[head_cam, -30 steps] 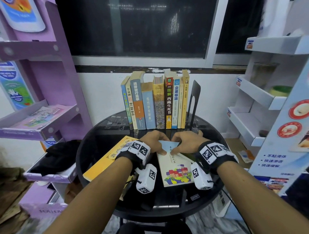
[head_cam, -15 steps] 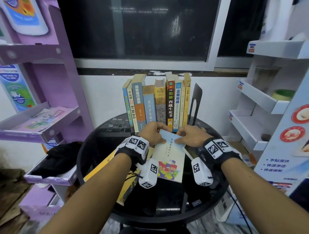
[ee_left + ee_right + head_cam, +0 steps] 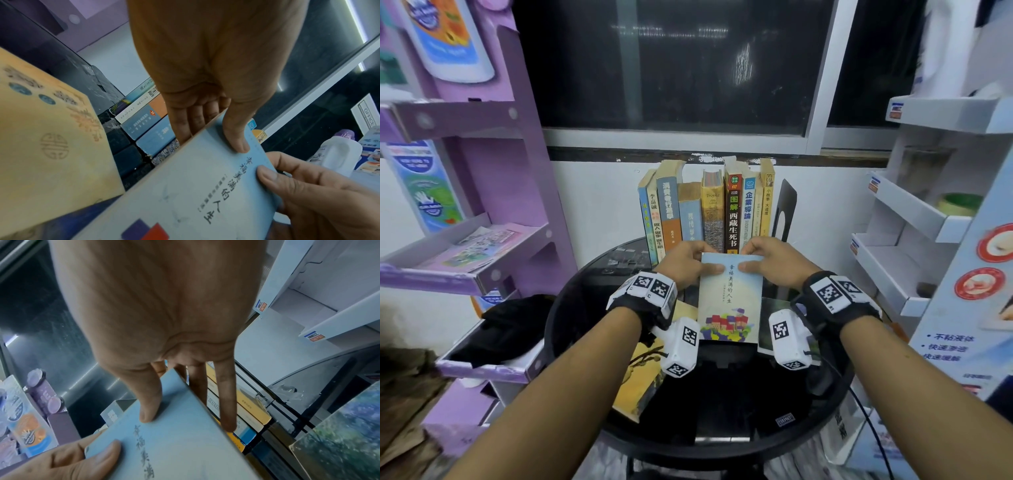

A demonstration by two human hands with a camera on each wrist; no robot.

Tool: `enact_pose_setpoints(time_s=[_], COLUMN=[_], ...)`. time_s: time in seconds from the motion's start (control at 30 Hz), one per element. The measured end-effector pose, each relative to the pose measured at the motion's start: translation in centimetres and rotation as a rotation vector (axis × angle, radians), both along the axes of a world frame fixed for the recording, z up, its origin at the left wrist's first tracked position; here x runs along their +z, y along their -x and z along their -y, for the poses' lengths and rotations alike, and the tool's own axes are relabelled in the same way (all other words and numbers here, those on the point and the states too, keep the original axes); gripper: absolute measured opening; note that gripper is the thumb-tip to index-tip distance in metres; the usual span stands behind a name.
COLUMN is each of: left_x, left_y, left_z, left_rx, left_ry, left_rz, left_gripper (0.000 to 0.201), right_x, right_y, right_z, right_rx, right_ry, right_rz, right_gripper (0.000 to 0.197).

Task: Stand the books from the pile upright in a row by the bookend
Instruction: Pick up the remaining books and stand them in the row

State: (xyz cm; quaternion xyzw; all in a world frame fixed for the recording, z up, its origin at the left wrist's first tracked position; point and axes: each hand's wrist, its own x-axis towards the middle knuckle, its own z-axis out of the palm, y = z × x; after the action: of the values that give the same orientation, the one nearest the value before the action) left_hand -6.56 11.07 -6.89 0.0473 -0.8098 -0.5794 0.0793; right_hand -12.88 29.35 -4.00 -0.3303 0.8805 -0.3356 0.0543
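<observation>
A light blue book (image 3: 730, 301) (image 3: 185, 194) (image 3: 174, 443) with a colourful house picture is tilted up off the round black table (image 3: 722, 411). My left hand (image 3: 688, 263) (image 3: 207, 129) pinches its top left corner, thumb on the cover and fingers behind. My right hand (image 3: 770, 262) (image 3: 180, 395) pinches the top right corner the same way. Behind stands a row of several upright books (image 3: 705, 212) against a black bookend (image 3: 784, 209). A yellow book (image 3: 643, 377) (image 3: 51, 138) lies flat at the left.
A purple shelf unit (image 3: 465, 205) stands left of the table, a white shelf unit (image 3: 914, 222) to the right. Another flat book with a blue-green cover (image 3: 339, 434) lies under my right wrist. A dark window (image 3: 671, 61) is behind the row.
Both hands have lifted the top edge of the blue book from lying flat to a steep tilt, and drawn it toward the row of books.
</observation>
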Motion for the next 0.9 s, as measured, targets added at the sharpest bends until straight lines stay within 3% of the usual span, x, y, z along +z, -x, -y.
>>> enact_pose_setpoints(time_s=[0.2, 0.37, 0.43, 0.63, 0.9], left_x=[1.2, 2.4, 2.9, 4.2, 7.3], left_y=[0.3, 1.1, 1.6, 3.7, 5.8], left_z=[-0.4, -1.6, -2.4, -4.7, -5.7], left_rx=[-0.043, -0.062, -0.071, -0.027, 0.004], left_ry=[-0.053, -0.012, -0.024, 0.098, 0.249], left_rz=[-0.082, -0.1, -0.114, -0.134, -0.235], left_gripper=[0.015, 0.014, 0.014, 0.017, 0.011], right_x=[1.2, 1.9, 2.1, 2.6, 2.6], right_y=[-0.5, -0.2, 0.0, 0.7, 2.2], right_z=[-1.3, -3.2, -3.9, -5.7, -7.1], right_rx=[-0.009, 0.025, 0.015, -0.042, -0.188], right_ry=[0.127, 0.156, 0.167, 0.158, 0.186], right_rz=[0.21, 0.303, 0.267, 0.116, -0.079], right_gripper=[0.01, 0.018, 0.021, 0.005, 0.008])
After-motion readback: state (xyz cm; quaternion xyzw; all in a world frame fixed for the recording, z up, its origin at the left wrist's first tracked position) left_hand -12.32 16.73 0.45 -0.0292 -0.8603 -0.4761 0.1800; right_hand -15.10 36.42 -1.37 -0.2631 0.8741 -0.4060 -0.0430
